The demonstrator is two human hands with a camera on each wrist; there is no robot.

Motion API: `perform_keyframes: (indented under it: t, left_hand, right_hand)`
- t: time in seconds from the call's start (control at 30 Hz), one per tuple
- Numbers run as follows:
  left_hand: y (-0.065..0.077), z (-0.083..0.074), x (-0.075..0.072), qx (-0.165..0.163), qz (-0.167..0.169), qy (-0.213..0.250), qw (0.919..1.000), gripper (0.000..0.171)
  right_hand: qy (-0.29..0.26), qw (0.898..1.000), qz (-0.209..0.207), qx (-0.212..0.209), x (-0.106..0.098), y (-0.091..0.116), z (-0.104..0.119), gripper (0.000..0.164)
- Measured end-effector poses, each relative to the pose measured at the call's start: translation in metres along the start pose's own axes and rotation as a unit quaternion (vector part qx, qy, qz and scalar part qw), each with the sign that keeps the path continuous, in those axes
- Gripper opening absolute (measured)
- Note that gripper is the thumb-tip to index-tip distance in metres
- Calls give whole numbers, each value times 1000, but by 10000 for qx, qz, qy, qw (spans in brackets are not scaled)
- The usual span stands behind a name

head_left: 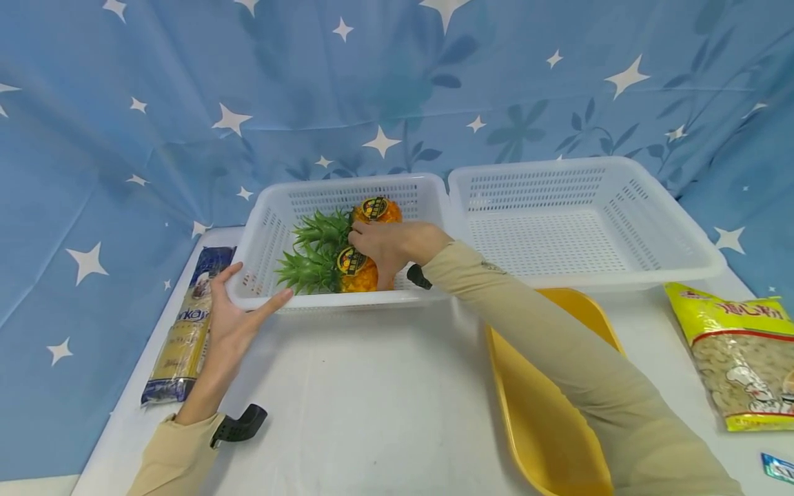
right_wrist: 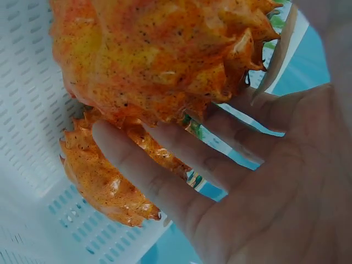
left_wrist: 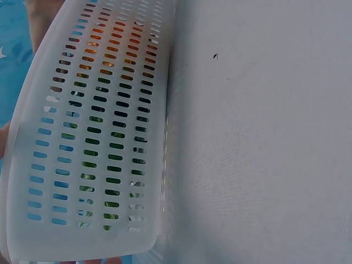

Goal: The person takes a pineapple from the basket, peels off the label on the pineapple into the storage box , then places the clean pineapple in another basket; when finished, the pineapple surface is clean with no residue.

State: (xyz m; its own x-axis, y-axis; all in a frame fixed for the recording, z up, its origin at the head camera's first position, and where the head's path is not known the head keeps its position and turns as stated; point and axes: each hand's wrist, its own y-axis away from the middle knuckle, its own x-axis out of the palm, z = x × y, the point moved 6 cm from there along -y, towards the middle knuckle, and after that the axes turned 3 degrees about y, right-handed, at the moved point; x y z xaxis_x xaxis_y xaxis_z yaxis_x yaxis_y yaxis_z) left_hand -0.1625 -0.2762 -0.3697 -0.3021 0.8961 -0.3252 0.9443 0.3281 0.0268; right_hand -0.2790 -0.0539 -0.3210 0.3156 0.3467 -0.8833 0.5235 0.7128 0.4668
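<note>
Two pineapples lie side by side in the left white basket (head_left: 428, 196), leafy crowns pointing left. My right hand (head_left: 397, 244) reaches over the near pineapple (head_left: 360, 279) and holds its body between thumb and fingers; its fingers lie between it and the far pineapple (head_left: 387, 210). In the right wrist view the fingers (right_wrist: 159, 176) run along the spiky orange skin of the near pineapple (right_wrist: 165, 55), with the far pineapple (right_wrist: 104, 176) beyond them. My left hand (head_left: 232, 320) grips the basket's near left corner, thumb along the front rim.
A second white basket (head_left: 670, 269) adjoins on the right. A yellow tray (head_left: 533, 413) sits under my right forearm. A pasta packet (head_left: 182, 337) lies at the left, a yellow-topped bag (head_left: 738, 358) of pasta at the right, with a small blue packet (head_left: 777, 467) near it.
</note>
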Motion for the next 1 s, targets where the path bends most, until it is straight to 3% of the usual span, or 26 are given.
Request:
perform_keyframes:
  t: [0.37, 0.7, 1.0]
  left_hand:
    - [-1, -1, 1, 63, 28, 105, 9999, 101]
    - [-1, -1, 0, 74, 13, 68, 9999, 102]
    - [0, 0, 0, 3, -10, 87, 10000, 103]
  right_hand:
    - [-740, 9971, 140, 77, 2, -1, -4, 109]
    - [-366, 9990, 228, 70, 2, -2, -2, 106]
    - [151, 9996, -184, -146, -5, -1, 3, 101]
